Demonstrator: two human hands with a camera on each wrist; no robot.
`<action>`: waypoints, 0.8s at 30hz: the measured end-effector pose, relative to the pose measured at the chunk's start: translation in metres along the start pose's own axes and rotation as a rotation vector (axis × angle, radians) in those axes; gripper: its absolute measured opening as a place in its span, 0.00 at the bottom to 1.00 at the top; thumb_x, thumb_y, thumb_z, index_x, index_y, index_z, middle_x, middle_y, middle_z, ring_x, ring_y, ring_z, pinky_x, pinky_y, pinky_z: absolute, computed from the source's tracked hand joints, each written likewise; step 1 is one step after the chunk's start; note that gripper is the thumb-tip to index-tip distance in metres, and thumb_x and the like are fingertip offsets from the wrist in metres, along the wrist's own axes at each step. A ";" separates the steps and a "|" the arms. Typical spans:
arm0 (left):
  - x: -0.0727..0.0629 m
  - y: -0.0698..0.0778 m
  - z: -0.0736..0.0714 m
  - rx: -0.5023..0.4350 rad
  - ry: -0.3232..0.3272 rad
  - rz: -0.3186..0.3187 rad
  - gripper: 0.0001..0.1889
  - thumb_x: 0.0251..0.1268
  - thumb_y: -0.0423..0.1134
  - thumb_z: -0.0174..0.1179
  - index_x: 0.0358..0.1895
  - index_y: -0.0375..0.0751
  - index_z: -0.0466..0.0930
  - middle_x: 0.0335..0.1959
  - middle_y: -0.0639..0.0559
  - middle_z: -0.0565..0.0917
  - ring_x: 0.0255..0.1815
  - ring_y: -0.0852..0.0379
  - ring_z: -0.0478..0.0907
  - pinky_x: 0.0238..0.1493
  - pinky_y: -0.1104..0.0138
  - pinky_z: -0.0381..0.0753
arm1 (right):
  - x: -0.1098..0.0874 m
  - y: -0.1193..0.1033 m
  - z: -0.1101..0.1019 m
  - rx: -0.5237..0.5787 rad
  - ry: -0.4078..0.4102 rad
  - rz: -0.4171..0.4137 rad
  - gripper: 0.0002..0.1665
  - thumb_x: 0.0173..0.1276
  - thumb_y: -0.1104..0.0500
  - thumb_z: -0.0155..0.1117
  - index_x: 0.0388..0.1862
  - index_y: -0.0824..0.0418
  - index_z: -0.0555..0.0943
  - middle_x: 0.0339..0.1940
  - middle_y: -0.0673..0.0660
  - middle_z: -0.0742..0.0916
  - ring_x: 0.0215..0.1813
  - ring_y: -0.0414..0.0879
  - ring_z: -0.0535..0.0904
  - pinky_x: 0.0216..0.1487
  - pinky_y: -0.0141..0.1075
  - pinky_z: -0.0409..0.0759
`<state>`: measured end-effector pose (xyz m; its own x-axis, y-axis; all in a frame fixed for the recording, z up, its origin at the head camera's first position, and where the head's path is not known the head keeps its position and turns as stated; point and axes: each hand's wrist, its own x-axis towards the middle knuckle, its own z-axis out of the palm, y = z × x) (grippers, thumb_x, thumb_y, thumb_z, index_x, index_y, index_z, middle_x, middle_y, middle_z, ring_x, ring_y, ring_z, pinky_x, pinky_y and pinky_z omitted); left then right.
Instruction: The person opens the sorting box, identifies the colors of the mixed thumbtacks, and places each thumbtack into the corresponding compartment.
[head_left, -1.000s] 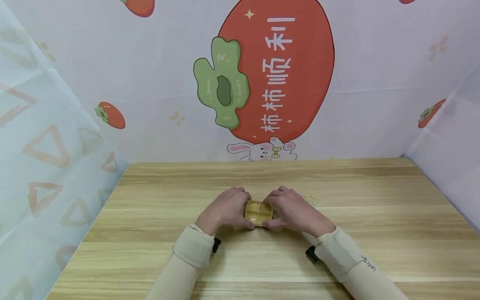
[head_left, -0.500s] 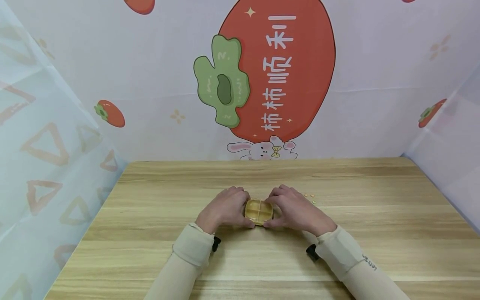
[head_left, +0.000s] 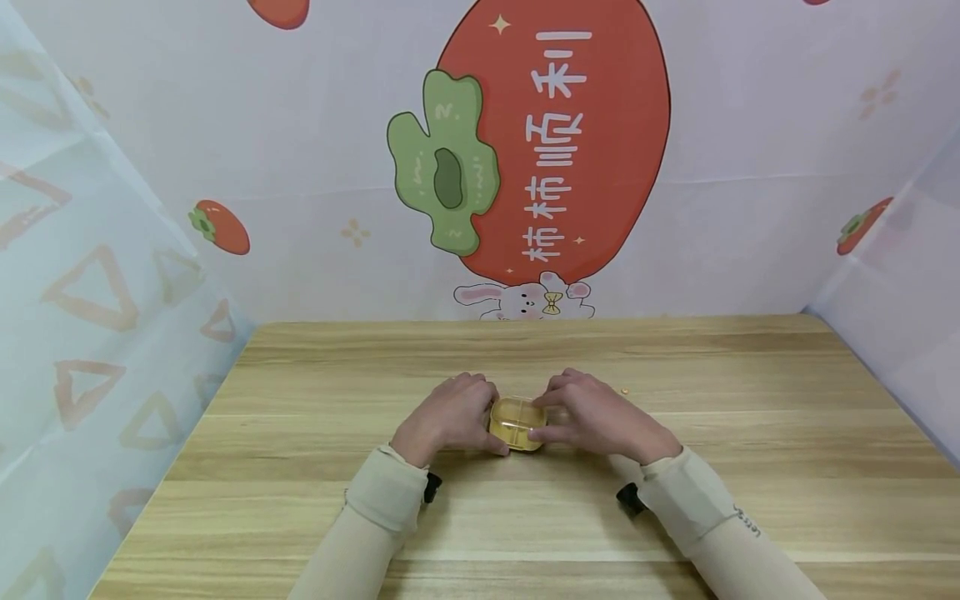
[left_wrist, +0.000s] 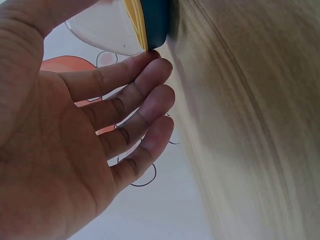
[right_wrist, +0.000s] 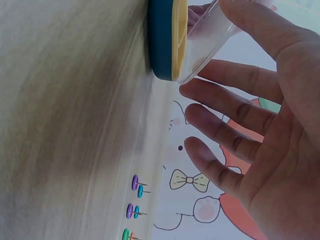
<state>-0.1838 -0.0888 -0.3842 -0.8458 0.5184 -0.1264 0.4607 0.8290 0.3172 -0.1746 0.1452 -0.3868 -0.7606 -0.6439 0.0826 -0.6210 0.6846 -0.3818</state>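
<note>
Between both hands, low over the table, stands a small pill box [head_left: 517,421] with a yellow four-part insert. Its teal base [right_wrist: 162,40] shows in the right wrist view. The clear lid [right_wrist: 202,47] is tilted up, its near edge raised and its far edge at the box rim. My left hand [head_left: 453,417] grips the box's left side, with the thumb in front and the index fingertip at the back edge. My right hand [head_left: 600,421] pinches the lid between thumb and index finger; its other fingers are spread.
Several coloured thumbtacks [right_wrist: 135,182] lie points up on the wooden table [head_left: 322,492], right of the box behind the right hand. A printed cloth wall [head_left: 315,150] closes off the back. Side cloths flank the table on the left and right.
My right hand has moved slightly right, its thumb rising over the box's front edge. The lid has swung up from the box. The left hand stays where it was.
</note>
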 end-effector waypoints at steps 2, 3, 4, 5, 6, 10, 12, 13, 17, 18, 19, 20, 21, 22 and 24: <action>0.000 0.000 0.000 -0.002 -0.001 -0.002 0.29 0.42 0.58 0.82 0.41 0.41 0.84 0.31 0.58 0.77 0.35 0.56 0.73 0.38 0.63 0.74 | 0.000 0.001 -0.001 0.018 -0.008 0.010 0.26 0.62 0.41 0.76 0.50 0.58 0.89 0.41 0.48 0.86 0.47 0.45 0.78 0.48 0.41 0.79; 0.000 0.000 0.000 -0.003 -0.002 -0.003 0.29 0.43 0.58 0.82 0.41 0.41 0.84 0.31 0.57 0.77 0.35 0.56 0.73 0.38 0.63 0.74 | 0.000 0.002 -0.002 0.030 -0.013 0.015 0.25 0.62 0.42 0.75 0.50 0.58 0.89 0.41 0.47 0.86 0.47 0.44 0.78 0.48 0.41 0.79; 0.000 0.000 0.000 -0.005 -0.002 -0.003 0.29 0.43 0.58 0.82 0.41 0.41 0.84 0.32 0.57 0.77 0.35 0.56 0.73 0.38 0.63 0.74 | 0.000 0.002 -0.002 0.040 -0.017 0.021 0.25 0.63 0.42 0.75 0.50 0.57 0.89 0.42 0.47 0.86 0.47 0.44 0.78 0.49 0.42 0.79; 0.000 0.000 0.000 -0.006 -0.002 -0.004 0.29 0.42 0.58 0.82 0.41 0.41 0.84 0.32 0.57 0.77 0.35 0.56 0.73 0.38 0.63 0.74 | -0.001 0.002 -0.003 0.053 -0.019 0.024 0.24 0.63 0.42 0.75 0.50 0.57 0.89 0.42 0.47 0.86 0.48 0.44 0.77 0.49 0.42 0.78; 0.000 0.000 0.000 -0.005 -0.002 -0.004 0.29 0.42 0.58 0.82 0.41 0.41 0.84 0.32 0.57 0.77 0.36 0.56 0.73 0.39 0.63 0.74 | -0.001 0.003 -0.003 0.065 -0.022 0.026 0.24 0.64 0.43 0.75 0.50 0.57 0.89 0.42 0.47 0.86 0.48 0.45 0.77 0.49 0.42 0.78; 0.000 -0.001 0.000 -0.003 -0.001 -0.004 0.29 0.41 0.58 0.82 0.41 0.41 0.84 0.32 0.57 0.77 0.36 0.56 0.73 0.39 0.62 0.74 | -0.001 0.005 -0.004 0.101 -0.024 0.024 0.21 0.65 0.45 0.74 0.50 0.56 0.89 0.41 0.46 0.86 0.48 0.45 0.77 0.48 0.41 0.78; 0.000 -0.001 0.000 -0.003 0.001 -0.003 0.30 0.41 0.58 0.82 0.40 0.40 0.83 0.31 0.57 0.77 0.35 0.56 0.72 0.38 0.62 0.74 | -0.002 0.006 -0.004 0.112 -0.021 0.020 0.19 0.66 0.46 0.74 0.50 0.56 0.89 0.41 0.45 0.85 0.48 0.45 0.77 0.48 0.41 0.78; 0.000 -0.001 0.000 -0.003 0.003 -0.002 0.30 0.41 0.58 0.82 0.40 0.40 0.83 0.31 0.57 0.77 0.35 0.56 0.72 0.38 0.62 0.74 | -0.002 0.006 -0.004 0.117 -0.018 0.019 0.18 0.66 0.46 0.74 0.50 0.55 0.89 0.41 0.44 0.85 0.48 0.45 0.77 0.49 0.41 0.78; 0.000 -0.001 0.001 -0.009 0.005 -0.001 0.31 0.40 0.58 0.82 0.41 0.39 0.83 0.31 0.57 0.76 0.35 0.56 0.72 0.38 0.62 0.75 | -0.003 0.008 -0.004 0.129 -0.004 0.006 0.15 0.68 0.47 0.71 0.49 0.53 0.89 0.41 0.41 0.85 0.49 0.45 0.78 0.50 0.41 0.78; 0.000 -0.001 0.001 -0.010 0.004 -0.001 0.31 0.40 0.58 0.82 0.42 0.39 0.84 0.31 0.57 0.77 0.35 0.56 0.73 0.39 0.62 0.75 | -0.003 0.008 -0.004 0.135 0.000 0.005 0.15 0.69 0.47 0.71 0.49 0.53 0.89 0.41 0.40 0.85 0.49 0.45 0.78 0.50 0.41 0.78; 0.000 -0.001 0.001 -0.010 0.003 -0.004 0.32 0.40 0.58 0.82 0.43 0.39 0.84 0.32 0.57 0.77 0.36 0.56 0.73 0.40 0.62 0.75 | -0.003 0.009 -0.005 0.142 0.004 0.004 0.14 0.70 0.48 0.70 0.49 0.53 0.89 0.41 0.40 0.85 0.49 0.45 0.78 0.50 0.42 0.78; 0.000 -0.001 0.001 -0.011 0.003 -0.006 0.32 0.41 0.58 0.82 0.43 0.39 0.84 0.32 0.56 0.78 0.37 0.56 0.73 0.41 0.62 0.76 | -0.003 0.009 -0.005 0.146 0.009 0.004 0.14 0.70 0.48 0.69 0.49 0.52 0.89 0.41 0.40 0.86 0.49 0.45 0.79 0.50 0.42 0.78; 0.000 -0.001 0.001 -0.012 0.003 -0.008 0.32 0.41 0.58 0.82 0.44 0.39 0.84 0.33 0.56 0.78 0.37 0.56 0.74 0.42 0.61 0.76 | -0.003 0.010 -0.005 0.152 0.016 0.008 0.14 0.71 0.48 0.69 0.49 0.52 0.89 0.41 0.40 0.86 0.49 0.44 0.79 0.50 0.42 0.78; 0.000 -0.001 0.001 -0.011 0.002 -0.010 0.32 0.41 0.58 0.82 0.45 0.39 0.84 0.34 0.56 0.79 0.38 0.56 0.74 0.43 0.61 0.77 | -0.003 0.010 -0.006 0.158 0.024 0.014 0.13 0.71 0.49 0.68 0.49 0.52 0.89 0.42 0.40 0.86 0.49 0.44 0.79 0.50 0.42 0.78; 0.000 -0.002 0.001 -0.011 0.002 -0.011 0.32 0.42 0.58 0.82 0.45 0.40 0.84 0.35 0.55 0.80 0.39 0.56 0.75 0.45 0.60 0.77 | -0.003 0.011 -0.007 0.174 0.034 0.032 0.13 0.72 0.50 0.68 0.49 0.52 0.90 0.42 0.40 0.87 0.48 0.42 0.79 0.50 0.42 0.79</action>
<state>-0.1842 -0.0899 -0.3859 -0.8511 0.5090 -0.1283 0.4485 0.8321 0.3263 -0.1804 0.1566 -0.3849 -0.7875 -0.6085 0.0977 -0.5560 0.6332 -0.5384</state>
